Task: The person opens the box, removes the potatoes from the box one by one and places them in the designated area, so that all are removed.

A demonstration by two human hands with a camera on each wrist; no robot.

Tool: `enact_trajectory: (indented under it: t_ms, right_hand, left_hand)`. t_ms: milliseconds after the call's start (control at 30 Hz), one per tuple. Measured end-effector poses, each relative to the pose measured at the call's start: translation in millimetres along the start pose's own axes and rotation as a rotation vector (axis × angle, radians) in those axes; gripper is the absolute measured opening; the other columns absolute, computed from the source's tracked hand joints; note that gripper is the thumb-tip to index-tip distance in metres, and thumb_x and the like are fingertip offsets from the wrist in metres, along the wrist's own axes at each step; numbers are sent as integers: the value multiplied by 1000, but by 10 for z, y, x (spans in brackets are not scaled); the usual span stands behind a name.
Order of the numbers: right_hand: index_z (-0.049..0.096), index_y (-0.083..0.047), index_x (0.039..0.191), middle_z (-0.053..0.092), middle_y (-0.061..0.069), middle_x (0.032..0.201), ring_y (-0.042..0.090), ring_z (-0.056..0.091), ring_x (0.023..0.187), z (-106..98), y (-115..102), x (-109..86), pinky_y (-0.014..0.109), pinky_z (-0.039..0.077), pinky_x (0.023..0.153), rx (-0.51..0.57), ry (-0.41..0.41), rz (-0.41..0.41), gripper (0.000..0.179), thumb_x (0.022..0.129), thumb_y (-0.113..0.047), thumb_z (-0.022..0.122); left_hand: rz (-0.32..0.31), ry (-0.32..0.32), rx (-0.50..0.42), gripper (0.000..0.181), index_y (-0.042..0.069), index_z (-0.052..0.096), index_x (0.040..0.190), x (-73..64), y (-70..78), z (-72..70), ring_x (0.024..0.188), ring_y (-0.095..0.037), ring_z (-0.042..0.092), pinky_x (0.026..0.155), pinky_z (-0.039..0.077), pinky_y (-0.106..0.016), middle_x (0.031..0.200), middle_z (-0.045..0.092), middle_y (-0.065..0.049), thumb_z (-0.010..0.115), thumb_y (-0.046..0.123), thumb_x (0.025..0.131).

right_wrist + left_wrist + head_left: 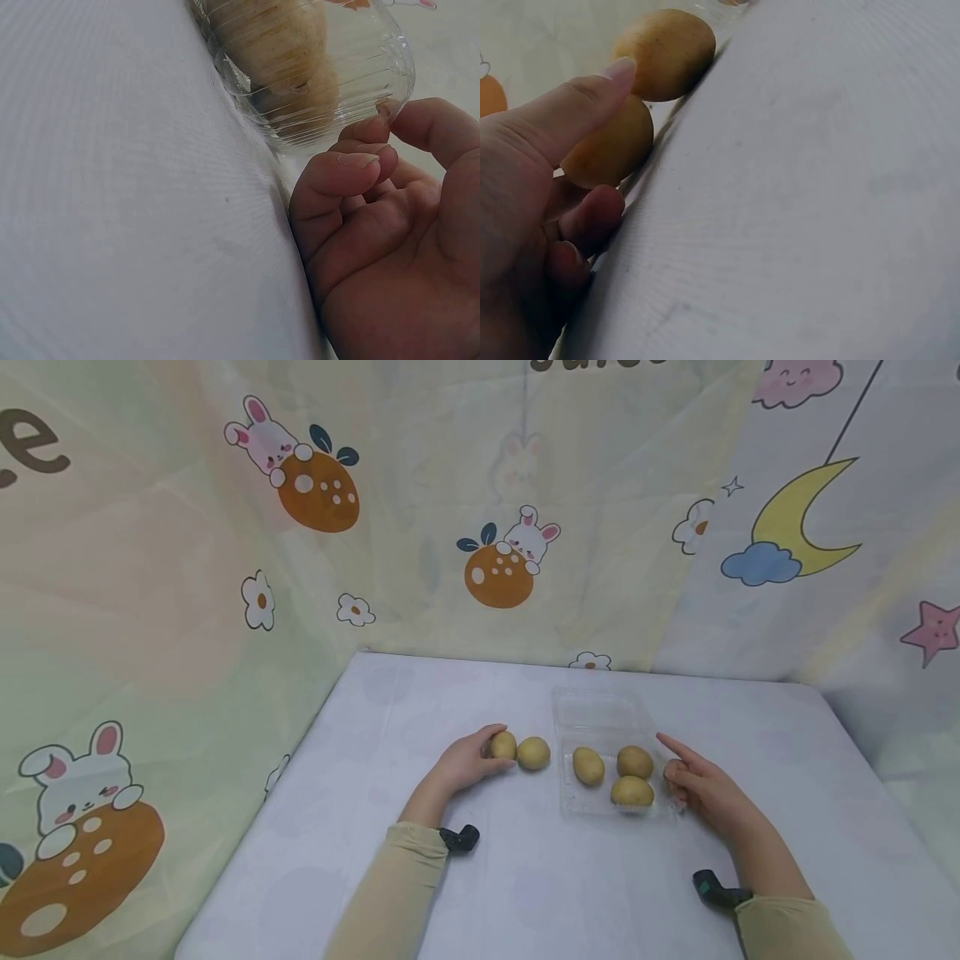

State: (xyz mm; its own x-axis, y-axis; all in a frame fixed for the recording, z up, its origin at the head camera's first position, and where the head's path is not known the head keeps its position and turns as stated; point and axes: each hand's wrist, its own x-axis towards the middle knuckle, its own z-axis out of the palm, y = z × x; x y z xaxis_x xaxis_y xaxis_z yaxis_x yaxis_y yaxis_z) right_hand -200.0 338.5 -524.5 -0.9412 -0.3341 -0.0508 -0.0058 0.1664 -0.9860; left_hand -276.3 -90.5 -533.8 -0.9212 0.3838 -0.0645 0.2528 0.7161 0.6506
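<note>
My left hand (467, 762) is around a yellow potato (503, 746) on the table, thumb on one side and fingers on the other. Touching or close beside it lies a second potato (534, 753), and my thumb overlaps both in the left wrist view. A clear plastic clamshell box (573, 802) sits to the right with its lid (596, 708) folded back. Inside are three potatoes, one at left (588, 766) and two stacked at right (634, 762). My right hand (705, 789) pinches the box's right rim (401, 86), index finger extended in the head view.
A white cloth covers the table (525, 893). Behind it and at the sides hang printed curtains (420, 468) with rabbits, flowers and a moon. Dark wrist cameras (461, 838) are strapped to both forearms.
</note>
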Motion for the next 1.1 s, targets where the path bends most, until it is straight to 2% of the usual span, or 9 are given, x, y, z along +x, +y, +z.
enact_trajectory:
  t_ms: [200,700,1100]
  right_hand:
    - [14,-8,158,47,-6,78,13,46,64,3,-4,-6,29,45,57,-1,4,5,63,105,-16,47]
    - [14,-9,158,48,-8,77,11,47,64,-4,11,-6,29,45,58,-7,5,12,62,105,-17,46]
    - [15,-10,158,47,-7,77,14,46,63,-23,20,7,29,45,57,3,-9,-6,62,106,-17,46]
  left_hand:
    - [16,-2,1,76,33,41,150,1,8,-2,137,-22,48,112,39,-43,150,49,2,69,60,84]
    - [10,-4,-6,79,32,36,153,8,5,-1,141,-22,44,115,36,-43,154,45,1,71,54,85]
    - [25,-53,-27,84,26,35,154,17,52,-118,143,-22,40,117,32,-43,155,43,-1,71,57,84]
